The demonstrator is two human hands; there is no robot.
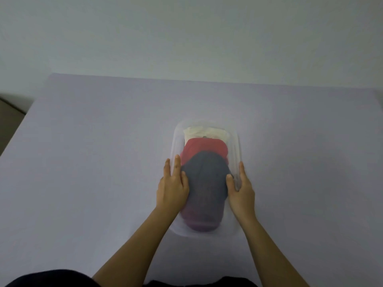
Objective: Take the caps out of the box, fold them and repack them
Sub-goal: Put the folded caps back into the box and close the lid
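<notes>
Both hands flank the grey cap [204, 179] on top of the stack in the clear box [235, 146] on the desk [83, 162]: the left hand [173, 186] and right hand [240, 190] press its sides with near-straight fingers [177, 164], thumbs on the fabric, probably to lift it out. The box's long axis runs straight away from the person, with a red cap [204, 147] and a cream cap [205, 131] lying beyond the fingertips.

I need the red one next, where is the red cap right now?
The red cap lies in the clear box at table centre, between white cap and grey cap.
</notes>
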